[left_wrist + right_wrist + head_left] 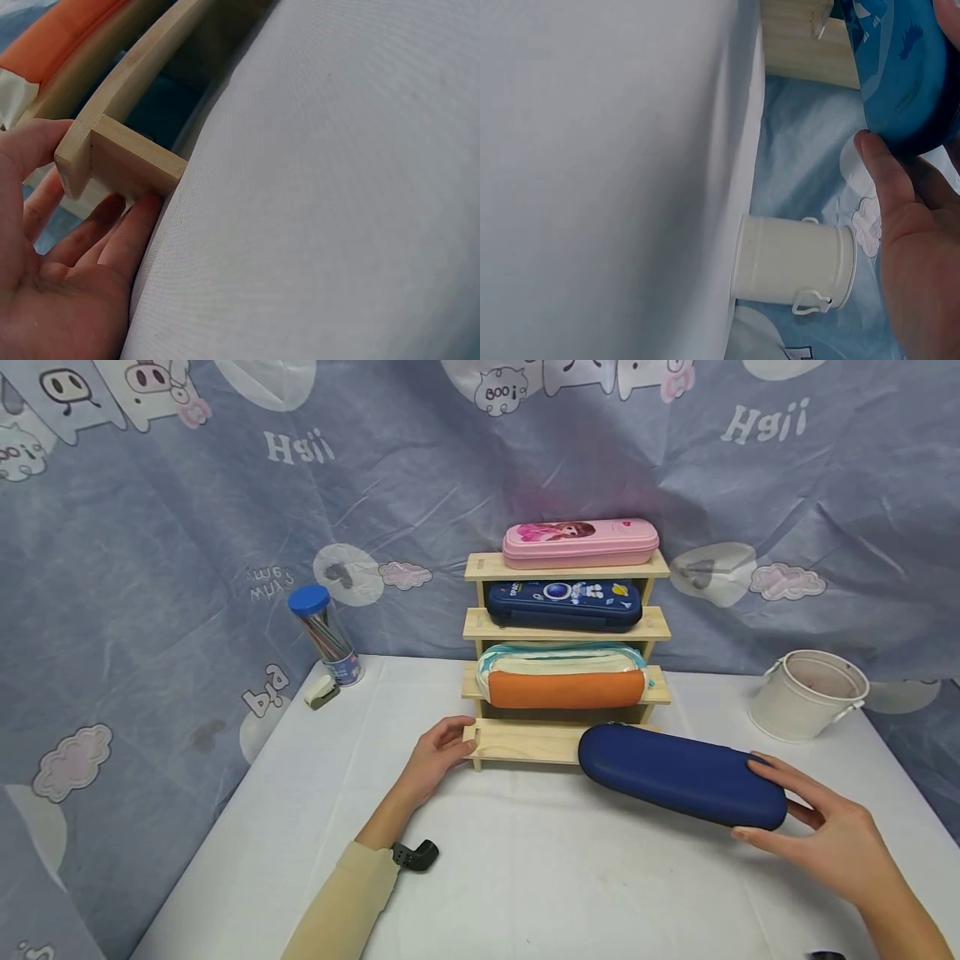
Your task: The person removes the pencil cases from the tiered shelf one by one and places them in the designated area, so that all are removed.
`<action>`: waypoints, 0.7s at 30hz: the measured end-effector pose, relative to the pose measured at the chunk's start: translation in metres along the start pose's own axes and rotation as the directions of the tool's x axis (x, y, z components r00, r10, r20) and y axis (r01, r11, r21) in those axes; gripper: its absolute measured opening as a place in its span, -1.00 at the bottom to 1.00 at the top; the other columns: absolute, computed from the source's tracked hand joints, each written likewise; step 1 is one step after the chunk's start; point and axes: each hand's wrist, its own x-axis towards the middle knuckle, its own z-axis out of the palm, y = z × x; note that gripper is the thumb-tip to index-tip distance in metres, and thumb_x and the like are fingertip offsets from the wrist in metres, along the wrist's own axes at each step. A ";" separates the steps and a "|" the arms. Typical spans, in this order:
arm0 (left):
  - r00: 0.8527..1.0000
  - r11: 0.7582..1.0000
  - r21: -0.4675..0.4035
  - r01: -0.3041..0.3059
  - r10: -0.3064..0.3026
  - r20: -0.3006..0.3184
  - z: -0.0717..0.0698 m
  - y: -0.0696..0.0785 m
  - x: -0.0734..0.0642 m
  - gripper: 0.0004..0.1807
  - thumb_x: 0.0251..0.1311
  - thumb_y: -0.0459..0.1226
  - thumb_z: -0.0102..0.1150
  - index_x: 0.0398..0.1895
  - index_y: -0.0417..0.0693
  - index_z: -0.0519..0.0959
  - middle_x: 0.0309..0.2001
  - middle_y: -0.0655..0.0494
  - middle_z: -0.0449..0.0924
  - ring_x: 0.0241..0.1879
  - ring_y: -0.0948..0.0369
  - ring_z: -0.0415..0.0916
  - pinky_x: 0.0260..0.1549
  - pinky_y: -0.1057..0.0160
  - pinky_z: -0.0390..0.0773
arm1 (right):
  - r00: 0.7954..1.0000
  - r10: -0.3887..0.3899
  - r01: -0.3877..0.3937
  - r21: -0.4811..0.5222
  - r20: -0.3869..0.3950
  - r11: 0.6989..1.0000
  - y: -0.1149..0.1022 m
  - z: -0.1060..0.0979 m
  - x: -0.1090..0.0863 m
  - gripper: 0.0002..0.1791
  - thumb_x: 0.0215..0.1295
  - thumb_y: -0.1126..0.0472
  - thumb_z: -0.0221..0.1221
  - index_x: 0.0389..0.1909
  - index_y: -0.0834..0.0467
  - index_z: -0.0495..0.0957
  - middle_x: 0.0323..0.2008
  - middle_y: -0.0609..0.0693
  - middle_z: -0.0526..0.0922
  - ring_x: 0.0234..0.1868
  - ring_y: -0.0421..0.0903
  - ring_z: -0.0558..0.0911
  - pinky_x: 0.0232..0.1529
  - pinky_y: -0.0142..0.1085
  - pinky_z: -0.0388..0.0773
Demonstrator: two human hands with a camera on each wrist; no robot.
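Observation:
My right hand [840, 835] grips the right end of a long dark-blue pencil case [675, 774], thumb at the front edge and fingers behind. The case slants, its left end overlapping the bottom board in the head view; the right wrist view shows a printed blue face [904, 67]. My left hand [433, 756] holds the left end of the bottom board of a four-tier wooden rack [525, 741], thumb on the board and fingertips by its leg [135, 157]. Above sit an orange-and-white pencil case [566, 687], an astronaut-print pencil case [562, 606] and a pink pencil case [581, 543].
A white bucket [798, 706] with side handles stands at the right back of the white-covered table [570, 885]. At the left back are a blue-lidded clear tube [330, 639] of thin sticks and a small stapler-like object [322, 692]. A patterned grey-blue cloth [420, 468] hangs behind.

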 end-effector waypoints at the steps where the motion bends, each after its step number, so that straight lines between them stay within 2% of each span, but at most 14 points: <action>1: 1.000 1.000 -0.001 0.001 -0.001 0.000 0.000 0.000 0.000 -0.57 0.19 -0.29 0.30 0.14 -0.04 0.50 0.09 -0.11 0.51 0.05 0.05 0.51 -0.06 0.14 0.57 | 1.000 -0.004 0.004 0.006 -0.007 1.000 0.002 -0.001 -0.001 -0.09 -0.20 0.01 0.56 0.30 -0.14 0.42 0.34 -0.30 0.30 0.18 -0.60 0.21 -0.13 -0.82 0.24; 9: 1.000 1.000 0.006 -0.009 0.009 0.006 0.000 0.000 0.001 -0.55 0.18 -0.26 0.31 0.16 -0.07 0.49 0.09 -0.12 0.50 0.06 0.05 0.51 -0.07 0.15 0.58 | 0.998 0.015 -0.014 0.018 -0.067 1.000 0.013 -0.013 -0.006 -0.06 -0.22 0.10 0.58 0.31 -0.08 0.42 0.34 -0.29 0.29 0.20 -0.57 0.22 -0.13 -0.83 0.24; 13: 1.000 1.000 0.005 -0.002 0.002 0.002 0.000 0.000 0.000 -0.54 0.17 -0.26 0.31 0.15 -0.07 0.49 0.09 -0.12 0.51 0.05 0.05 0.51 -0.07 0.15 0.58 | 0.991 0.092 -0.089 0.034 -0.096 0.995 0.018 -0.020 -0.009 -0.06 -0.18 0.10 0.56 0.34 -0.10 0.39 0.35 -0.33 0.26 0.23 -0.57 0.19 -0.12 -0.84 0.22; 17: 1.000 1.000 0.002 0.001 -0.001 0.002 0.000 0.000 0.000 -0.54 0.17 -0.27 0.31 0.15 -0.07 0.49 0.09 -0.12 0.51 0.06 0.05 0.51 -0.06 0.14 0.58 | 0.975 0.174 -0.171 0.028 -0.138 0.985 0.025 -0.026 -0.012 -0.03 -0.12 0.07 0.54 0.38 -0.17 0.31 0.38 -0.40 0.14 0.29 -0.57 0.09 -0.10 -0.86 0.14; 21: 1.000 1.000 -0.001 -0.009 0.009 0.011 -0.001 -0.001 0.000 -0.55 0.18 -0.25 0.32 0.15 -0.06 0.50 0.10 -0.11 0.50 0.06 0.06 0.50 -0.06 0.15 0.57 | 0.969 0.175 -0.177 0.009 -0.176 0.984 0.034 -0.028 -0.014 0.01 -0.06 0.13 0.51 0.43 -0.15 0.21 0.42 -0.36 0.02 0.33 -0.54 -0.02 -0.06 -0.87 0.05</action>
